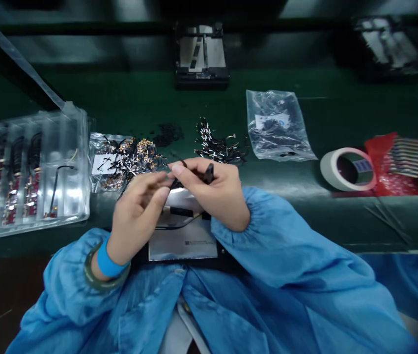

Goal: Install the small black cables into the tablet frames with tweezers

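The piece (209, 173) in the right fingers (191, 178) is black. Below them, a silver panel (179, 247) carries small dark print. Below the left fingers (158, 200), a wristband (107, 259) is bright blue, a bangle (98, 281) dull green, the sleeves (286, 236) sky blue. Left of the fingers, a clear compartment tray (84, 167) holds dark-red, black and gold-dotted parts (32, 182). Just beyond the fingers, small cables (144, 147) mix black, white and gold; another bunch (209, 142) is black, banded white. Rightward, a tape roll (328, 169) is off-white beside red bubble wrap (381, 147).
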{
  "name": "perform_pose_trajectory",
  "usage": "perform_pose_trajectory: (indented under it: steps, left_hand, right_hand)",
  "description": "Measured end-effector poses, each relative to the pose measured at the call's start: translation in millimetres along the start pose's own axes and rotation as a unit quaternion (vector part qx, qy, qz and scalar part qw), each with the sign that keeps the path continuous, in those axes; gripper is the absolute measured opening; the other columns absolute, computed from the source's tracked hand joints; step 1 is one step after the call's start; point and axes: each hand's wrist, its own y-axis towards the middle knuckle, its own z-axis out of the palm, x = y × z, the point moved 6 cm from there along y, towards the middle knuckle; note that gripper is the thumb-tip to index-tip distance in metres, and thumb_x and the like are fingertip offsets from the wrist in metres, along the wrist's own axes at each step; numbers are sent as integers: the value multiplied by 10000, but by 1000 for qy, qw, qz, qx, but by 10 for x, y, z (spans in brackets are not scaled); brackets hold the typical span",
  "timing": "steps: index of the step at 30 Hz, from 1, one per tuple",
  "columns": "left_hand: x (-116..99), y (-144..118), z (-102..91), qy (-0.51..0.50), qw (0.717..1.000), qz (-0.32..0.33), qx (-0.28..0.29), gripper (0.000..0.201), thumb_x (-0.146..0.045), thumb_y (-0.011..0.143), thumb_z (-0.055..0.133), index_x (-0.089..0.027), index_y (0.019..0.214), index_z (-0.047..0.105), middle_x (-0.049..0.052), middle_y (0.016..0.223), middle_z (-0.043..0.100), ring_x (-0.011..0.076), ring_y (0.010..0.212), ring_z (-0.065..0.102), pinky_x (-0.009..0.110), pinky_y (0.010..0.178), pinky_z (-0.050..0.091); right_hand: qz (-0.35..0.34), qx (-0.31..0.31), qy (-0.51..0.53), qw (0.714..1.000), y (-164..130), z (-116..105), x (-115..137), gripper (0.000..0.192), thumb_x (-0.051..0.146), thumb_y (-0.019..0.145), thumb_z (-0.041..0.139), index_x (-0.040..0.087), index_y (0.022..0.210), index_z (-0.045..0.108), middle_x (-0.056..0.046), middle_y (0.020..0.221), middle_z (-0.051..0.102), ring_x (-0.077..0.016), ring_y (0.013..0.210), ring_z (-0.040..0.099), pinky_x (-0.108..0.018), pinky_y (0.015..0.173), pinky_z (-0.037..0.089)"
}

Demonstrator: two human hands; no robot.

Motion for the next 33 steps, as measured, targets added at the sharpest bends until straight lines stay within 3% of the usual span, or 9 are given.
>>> perform_pose_trajectory:
  steps: [2,4,10,14,20,25,29,31,33]
  left_hand:
    - [-86,-37,-121,81,983,100,-131,205,-295,874,620,-208,1054,663,55,1075,639,170,982,628,316,852,523]
    - [-130,-68,-137,118,964,155,-178,145,-242,864,633,-217,1003,665,36,1018,643,159,977,621,316,856,522]
    - [-180,-69,-111,154,951,175,-201,65,-185,860,618,-206,915,646,33,957,647,153,938,624,313,809,534]
    - [-171,-51,-117,148,957,162,-189,48,-175,857,599,-206,865,634,30,928,640,149,915,618,308,801,528]
    - [-125,17,-115,124,969,138,-164,47,-165,806,583,-194,774,602,21,855,615,143,853,608,281,749,512]
    - [-49,47,-171,58,993,56,-82,67,-207,797,573,-193,732,574,19,841,613,128,751,590,264,668,488]
    - [64,167,-663,143,982,61,-108,59,-197,809,582,-203,753,600,8,802,616,135,723,556,284,669,461]
    - [98,255,-993,280,936,127,-173,111,-143,723,645,-206,670,571,5,741,562,152,718,505,313,711,447]
    - [270,397,-1141,378,911,114,-116,190,-104,655,690,-210,625,534,17,744,529,186,792,487,377,842,430]
  right_hand:
    - [-87,-20,-59,994,-45,16,76,171,250,864,582,176,772,705,-11,768,731,-125,717,673,-226,674,530]
    - [-160,-12,-133,978,-107,67,135,169,204,877,556,163,816,708,-33,807,743,-129,752,683,-221,700,520]
    - [-251,27,-271,929,-231,183,208,254,224,934,459,145,924,700,-48,843,747,-141,763,681,-237,720,505]
    - [-251,50,-275,927,-254,208,195,272,232,938,445,131,935,698,-61,836,745,-155,744,681,-260,684,505]
    - [-156,64,-175,970,-204,192,133,217,234,893,522,170,775,692,-25,763,729,-122,689,657,-221,642,473]
    - [113,100,57,987,-41,7,-118,279,356,838,626,164,637,655,47,441,529,-80,436,502,-206,459,404]
    - [174,47,137,974,118,-381,-243,227,366,803,680,164,700,668,6,606,647,-36,378,397,-205,380,346]
    - [176,7,131,976,164,-568,-316,143,314,779,709,175,768,677,3,637,664,-26,354,366,-205,338,275]
    - [163,-47,111,979,162,-712,-373,109,232,738,742,193,813,673,14,581,655,-35,325,369,-215,321,250]
